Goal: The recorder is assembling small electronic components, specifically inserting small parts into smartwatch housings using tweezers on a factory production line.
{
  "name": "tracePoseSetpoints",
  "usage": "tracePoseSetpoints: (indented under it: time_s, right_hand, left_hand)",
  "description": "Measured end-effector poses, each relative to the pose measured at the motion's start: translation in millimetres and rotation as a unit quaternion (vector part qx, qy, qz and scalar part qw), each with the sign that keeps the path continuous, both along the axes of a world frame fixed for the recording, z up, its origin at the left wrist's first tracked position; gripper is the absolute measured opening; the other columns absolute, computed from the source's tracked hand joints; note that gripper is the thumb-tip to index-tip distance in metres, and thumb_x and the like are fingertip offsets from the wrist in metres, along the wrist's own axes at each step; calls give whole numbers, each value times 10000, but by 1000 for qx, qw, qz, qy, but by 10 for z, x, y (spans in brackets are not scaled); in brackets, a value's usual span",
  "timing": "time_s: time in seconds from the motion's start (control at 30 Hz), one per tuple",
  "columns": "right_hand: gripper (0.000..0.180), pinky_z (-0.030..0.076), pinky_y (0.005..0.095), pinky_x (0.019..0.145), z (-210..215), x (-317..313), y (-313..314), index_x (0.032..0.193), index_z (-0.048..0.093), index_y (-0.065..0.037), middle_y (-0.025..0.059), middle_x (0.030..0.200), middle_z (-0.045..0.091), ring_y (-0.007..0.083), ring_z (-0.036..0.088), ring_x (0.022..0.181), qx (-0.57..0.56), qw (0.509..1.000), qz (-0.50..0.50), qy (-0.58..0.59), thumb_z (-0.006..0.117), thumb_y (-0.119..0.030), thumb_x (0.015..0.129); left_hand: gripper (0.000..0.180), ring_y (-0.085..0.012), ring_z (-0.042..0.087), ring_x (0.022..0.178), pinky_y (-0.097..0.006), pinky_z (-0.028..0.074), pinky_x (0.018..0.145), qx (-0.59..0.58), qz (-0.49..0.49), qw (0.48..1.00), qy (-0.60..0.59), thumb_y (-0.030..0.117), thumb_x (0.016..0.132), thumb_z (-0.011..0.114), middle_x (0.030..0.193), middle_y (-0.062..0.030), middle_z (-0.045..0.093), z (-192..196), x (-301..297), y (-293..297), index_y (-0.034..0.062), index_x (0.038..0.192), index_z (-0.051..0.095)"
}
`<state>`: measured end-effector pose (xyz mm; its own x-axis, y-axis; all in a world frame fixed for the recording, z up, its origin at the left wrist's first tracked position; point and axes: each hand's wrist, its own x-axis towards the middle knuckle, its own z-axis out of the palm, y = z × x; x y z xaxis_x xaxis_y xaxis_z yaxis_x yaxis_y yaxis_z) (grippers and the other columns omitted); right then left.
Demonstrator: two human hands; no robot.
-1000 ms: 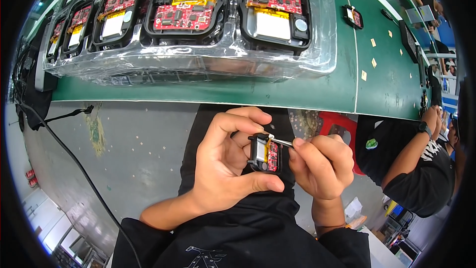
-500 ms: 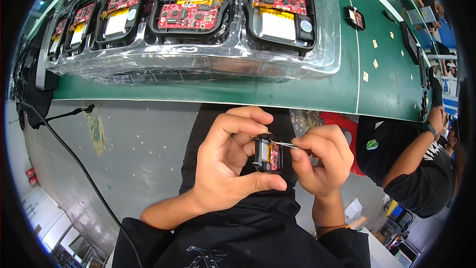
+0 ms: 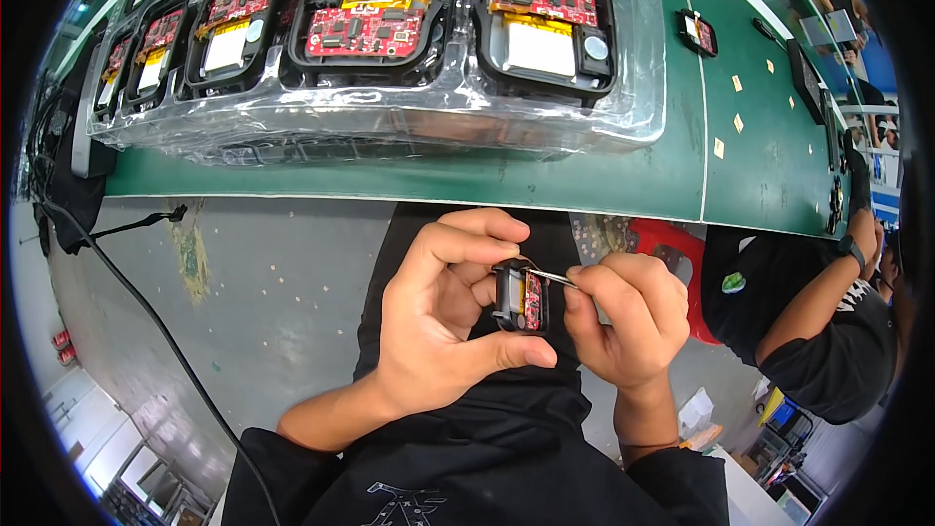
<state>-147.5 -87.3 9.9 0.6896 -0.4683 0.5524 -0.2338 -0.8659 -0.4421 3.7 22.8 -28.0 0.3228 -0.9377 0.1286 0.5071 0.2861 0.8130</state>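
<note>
My left hand (image 3: 433,321) is curled around a small black device housing (image 3: 503,298), gripping it above my lap. Inside the housing show a red circuit board (image 3: 534,300), a strip of yellow tape and a pale grey block. A pair of thin metal tweezers (image 3: 557,279) is pinched between the thumb and forefinger of my right hand (image 3: 633,317). The tips reach the upper edge of the red board; I cannot tell whether they grip anything.
A clear plastic tray (image 3: 623,131) of similar open housings stands on the green table (image 3: 409,178). Another housing (image 3: 697,33) lies farther right. A black cable (image 3: 161,317) runs down the left. A person (image 3: 818,331) sits at the right beside a red stool (image 3: 672,239).
The housing has turned slightly in my left hand, showing its board more edge-on. Both hands have shifted a little left, and the tweezers have tilted more steeply.
</note>
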Motion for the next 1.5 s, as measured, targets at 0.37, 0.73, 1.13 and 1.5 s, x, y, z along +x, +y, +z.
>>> tracePoseSetpoints:
  time_s: [0.37, 0.73, 1.13, 1.5]
  right_hand:
    - [227, 410, 281, 441, -37, -4, 2, 891, 704, 3, 71, 797, 605, 165, 534, 517, -67, 998, -8, 3, 749, -26, 671]
    - [145, 457, 297, 592, 143, -174, -161, 945, 671, 9, 113, 832, 613, 208, 559, 696, 85, 986, -112, -92, 706, -63, 824]
    - [213, 445, 285, 691, 346, 138, -1058, 1136, 603, 8, 113, 1087, 553, 174, 535, 761, 134, 955, -258, -55, 619, -52, 933]
    - [419, 537, 423, 767, 230, 244, -1222, 1288, 578, -69, 110, 1340, 538, 338, 674, 900, -2, 947, -300, 112, 675, -189, 899]
  left_hand:
    - [696, -261, 596, 1137, -382, 577, 909, 43, 24, 999, -3, -26, 660, 890, 1302, -213, 503, 56, -30, -2, 26, 1230, 495]
    - [703, -339, 670, 1005, -444, 596, 818, -64, -16, 985, -160, 122, 647, 935, 1145, -221, 608, 418, 314, 32, 37, 1178, 482]
    - [807, -251, 656, 906, -408, 611, 783, -103, 61, 938, -325, 301, 538, 995, 1073, -157, 574, 1239, 883, -389, 52, 1129, 505]
    - [221, -170, 680, 902, -208, 533, 642, 18, 182, 851, -492, -17, 928, 606, 1111, -119, 635, 1604, 1162, -805, -43, 1146, 628]
